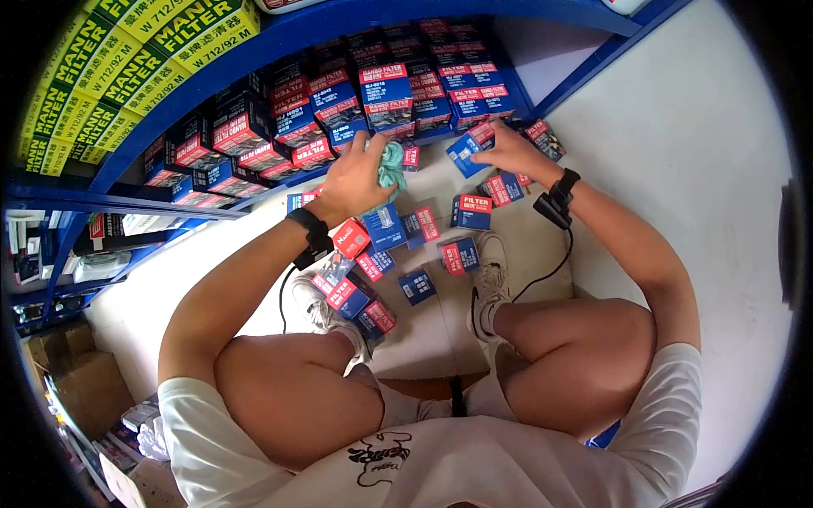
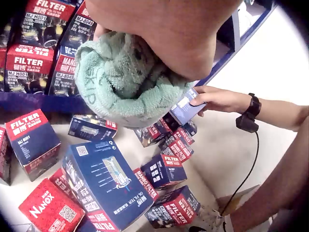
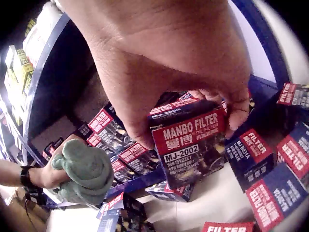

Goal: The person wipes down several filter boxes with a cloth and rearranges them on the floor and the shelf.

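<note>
My left hand (image 1: 351, 178) grips a crumpled green cloth (image 1: 391, 173), held above the loose boxes in front of the shelf; in the left wrist view the cloth (image 2: 123, 79) bulges out below the hand. My right hand (image 3: 169, 58) pinches a red and blue filter box (image 3: 190, 145) marked MJ-2002 between thumb and fingers. In the head view that box (image 1: 466, 155) is tilted, near the shelf's lower edge, to the right of the cloth.
Stacked filter boxes (image 1: 385, 89) fill the blue shelf (image 1: 279, 42). Several loose boxes, among them a red one (image 1: 350, 238), lie on the pale floor between the person's shoes (image 1: 491, 279) and the shelf. Yellow-green boxes (image 1: 110, 68) stand at the upper left.
</note>
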### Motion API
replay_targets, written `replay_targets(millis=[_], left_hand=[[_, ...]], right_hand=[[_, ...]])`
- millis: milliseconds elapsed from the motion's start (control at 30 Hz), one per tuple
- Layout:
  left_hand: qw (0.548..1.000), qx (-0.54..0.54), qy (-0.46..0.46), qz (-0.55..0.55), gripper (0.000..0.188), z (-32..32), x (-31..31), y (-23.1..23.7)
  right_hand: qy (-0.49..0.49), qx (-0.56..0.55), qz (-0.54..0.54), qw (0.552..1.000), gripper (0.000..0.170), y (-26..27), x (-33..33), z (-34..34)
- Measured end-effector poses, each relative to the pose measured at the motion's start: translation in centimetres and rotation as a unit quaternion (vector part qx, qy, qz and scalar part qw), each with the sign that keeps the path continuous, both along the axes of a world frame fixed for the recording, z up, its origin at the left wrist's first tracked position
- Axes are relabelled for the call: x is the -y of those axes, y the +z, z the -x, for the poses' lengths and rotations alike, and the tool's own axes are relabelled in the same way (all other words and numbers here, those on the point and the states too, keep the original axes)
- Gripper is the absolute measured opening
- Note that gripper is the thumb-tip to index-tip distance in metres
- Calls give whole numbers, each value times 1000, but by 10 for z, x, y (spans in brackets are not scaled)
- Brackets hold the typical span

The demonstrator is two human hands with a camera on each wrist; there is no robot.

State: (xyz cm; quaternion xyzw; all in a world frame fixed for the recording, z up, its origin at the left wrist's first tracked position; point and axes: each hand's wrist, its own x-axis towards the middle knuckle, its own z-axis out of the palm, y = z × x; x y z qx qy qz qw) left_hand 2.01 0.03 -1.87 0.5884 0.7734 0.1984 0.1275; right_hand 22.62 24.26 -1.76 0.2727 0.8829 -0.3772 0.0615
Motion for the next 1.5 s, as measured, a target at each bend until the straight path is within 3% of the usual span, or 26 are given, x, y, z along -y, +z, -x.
replay_targets(millis=[100,200,300,433,667,1100,1267,1367,1500], left_hand=[[1000,-1,-7,-1,75,2,-2,1],[1000,-11,-6,6,76,1,-2,0],[1000,-20,-23,5,74,-2,-2,0],[998,-40,-46,2,73,-2,-2,-2],[999,-35,-42,-1,72,-5,-4,0],[998,-34,-51,7,74,-2,-2,-9],[998,-32,-51,19,74,-4,-5,-6],[998,-37,-50,19,75,-4,-5,-6],[997,-25,-52,43,76,-5,-4,-6]], right_hand=[[-77,18,-59,995,71,-19,-15,-10],[-54,100,-146,983,82,-32,-37,-14],[-86,92,-160,979,93,-46,-58,-24],[-170,113,-196,959,93,-42,-63,-25],[-198,139,-218,945,96,-43,-73,-13],[-196,87,-224,951,68,-48,-67,3],[-201,99,-226,948,72,-48,-70,13],[-232,85,-177,953,78,-56,-73,15],[-202,70,-77,974,83,-51,-76,12]])
